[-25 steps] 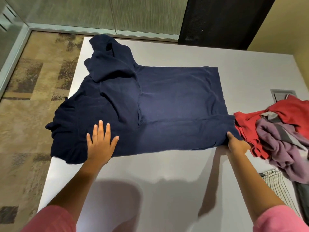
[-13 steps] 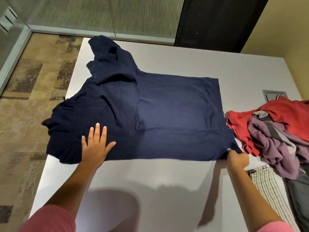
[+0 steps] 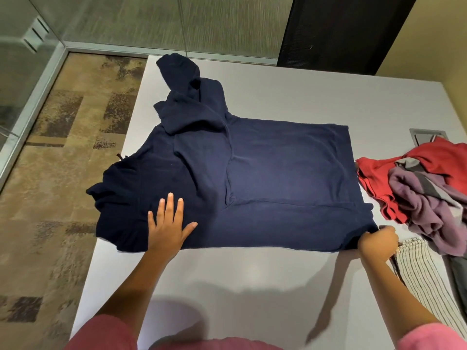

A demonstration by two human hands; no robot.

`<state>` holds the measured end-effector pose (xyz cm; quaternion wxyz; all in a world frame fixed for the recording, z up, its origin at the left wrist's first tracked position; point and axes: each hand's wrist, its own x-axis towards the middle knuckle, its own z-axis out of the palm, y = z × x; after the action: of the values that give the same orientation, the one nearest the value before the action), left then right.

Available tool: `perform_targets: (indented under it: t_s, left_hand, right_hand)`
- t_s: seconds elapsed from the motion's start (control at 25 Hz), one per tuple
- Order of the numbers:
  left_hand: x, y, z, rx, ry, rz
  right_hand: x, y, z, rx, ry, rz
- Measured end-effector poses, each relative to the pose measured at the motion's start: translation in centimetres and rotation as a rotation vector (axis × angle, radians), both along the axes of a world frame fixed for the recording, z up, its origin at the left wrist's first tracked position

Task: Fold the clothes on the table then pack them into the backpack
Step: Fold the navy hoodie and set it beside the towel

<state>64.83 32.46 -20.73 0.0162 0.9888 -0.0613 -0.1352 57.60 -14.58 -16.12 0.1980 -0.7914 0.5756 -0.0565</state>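
We look down on a pale table [image 3: 278, 286] with a navy hoodie [image 3: 278, 173] spread across its middle. The body of the hoodie lies flat, with one long fold line running across its near part. A sleeve is folded in over the chest, and the hood is bunched toward the far left corner of the table. The left edge of the hoodie hangs slightly past the table's left edge.

Our left hand [image 3: 166, 228] lies flat on the near left part of the hoodie, fingers straight and spread, palm pressing the cloth down. Our right hand [image 3: 377, 245] is at the near right corner of the hoodie, fingers curled and pinching the hem there. Both arms show pink sleeves at the bottom of the view.

To the right of the hoodie sits a heap of unfolded clothes. A red garment [image 3: 434, 160] lies at the far side of the heap, its edge just beside the hoodie's right side. A purple garment [image 3: 424, 210] is crumpled on top of it. A striped cloth [image 3: 424, 281] lies nearer to us, just beside our right hand, and something dark grey lies beside it at the right border of the view.

Beyond the table's left edge we see patterned brown carpet [image 3: 63, 173], and glass walls stand behind.
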Motion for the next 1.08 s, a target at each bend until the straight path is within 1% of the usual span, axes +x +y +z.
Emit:
perform_targets:
  t_s: [0.16, 0.2, 0.28, 0.36, 0.44, 0.52, 0.6, 0.68, 0.8, 0.88, 0.96, 1.08]
  left_hand:
    - [0.2, 0.2, 0.0, -0.014, 0.006, -0.015]
    - [0.3, 0.3, 0.1, -0.021, 0.000, -0.019]
    - [0.9, 0.4, 0.4, -0.023, -0.024, -0.025]
    - [2.1, 0.6, 0.9, -0.016, -0.095, -0.043]
    - [3.9, 1.0, 1.4, -0.032, -0.176, -0.043]
    - [5.8, 1.5, 1.6, -0.050, -0.212, -0.037]
    - [7.7, 1.9, 1.3, -0.076, -0.219, -0.046]
    - [8.6, 2.1, 0.6, -0.071, -0.196, -0.078]
    - [8.7, 2.3, -1.0, -0.067, -0.155, -0.148]
    - [8.8, 3.0, -1.7, -0.087, -0.181, -0.207]
    - [9.2, 4.2, -2.1, -0.062, -0.212, -0.277]
    - [9.6, 5.2, -2.5, -0.050, -0.192, -0.314]
  right_hand:
    - [2.3, 3.2, -0.3, -0.209, -0.005, 0.006]
    - [3.1, 4.4, -0.5, -0.257, -0.008, 0.058]
    - [5.0, 6.6, -0.6, -0.299, -0.028, 0.246]
    - [7.9, 9.3, -0.3, -0.232, -0.066, 0.422]
    - [11.6, 12.5, 0.1, -0.084, -0.098, 0.573]
    - [15.6, 15.7, 0.5, 0.035, -0.129, 0.728]
    - [19.4, 18.8, 1.0, 0.094, -0.146, 0.866]
    - [23.0, 22.0, 1.8, 0.090, -0.152, 0.988]
    - [28.6, 26.7, 3.0, 0.023, -0.213, 1.164]
    - [32.0, 29.7, 3.5, -0.008, -0.224, 1.253]
    - [35.1, 32.5, 3.7, -0.045, -0.152, 1.295]
    - [37.9, 35.5, 3.2, -0.091, 0.070, 1.331]
